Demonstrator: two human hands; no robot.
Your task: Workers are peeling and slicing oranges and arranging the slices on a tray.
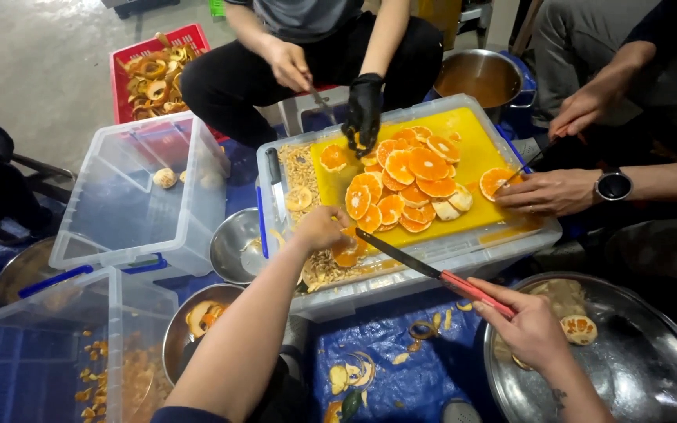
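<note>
My left hand (pixel 319 228) reaches over the near rim of a clear plastic bin (pixel 432 262) and closes on an orange piece at the near edge of the yellow cutting board (pixel 472 157). My right hand (pixel 523 325) grips the red handle of a long dark-bladed knife (pixel 405 258), its blade pointing left toward that piece. Several cut orange halves (pixel 405 188) are piled in the middle of the board. Across from me, a person's black-gloved hand (pixel 364 110) presses an orange slice; another person's hands (pixel 554 190) at the right hold an orange half and a knife.
A large steel basin (pixel 652 368) with a peeled orange sits at the lower right. Small steel bowls (pixel 233 247) lie to the left of the bin, clear plastic tubs (pixel 131 196) farther left. A red crate (pixel 158 70) of peels stands behind. Peels litter the blue tarp (pixel 401 352).
</note>
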